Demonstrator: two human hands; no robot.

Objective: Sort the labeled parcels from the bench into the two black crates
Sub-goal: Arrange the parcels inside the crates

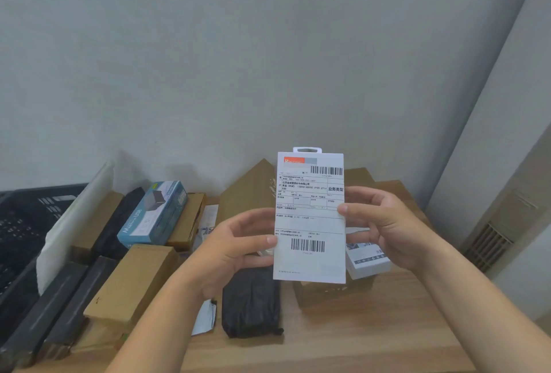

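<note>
step: looks like the label check. The flat white parcel (310,223) is held up off the surface (372,328) with its shipping label facing the camera, so I'd call this the "which crate does it go in" bit, not the drop yet
left grip (238,241): pinching the parcel's left edge, thumb on the front just beside the lower barcode, fingers tucked behind
right grip (384,229): pinching the right edge a bit higher up, thumb on the label, other fingers behind
where the parcel is: upright between the two grips, hang tab on top, above a black bagged parcel (252,304), with a small white box (368,262) just below the right grip
crate: one black crate (26,223) well off to the left of the left grip, past the blue USB box (155,214) and a brown cardboard box (134,283). Can't see the second crate from here
label: two barcodes plus small print, too small for me to read the sort cue
next move: my guess is pick the crate off the label, then carry the parcel over the pile. It looks thin and light, so one grip could probably manage it
left to do: plenty of parcels on the surface, so early-ish I reckon
</note>
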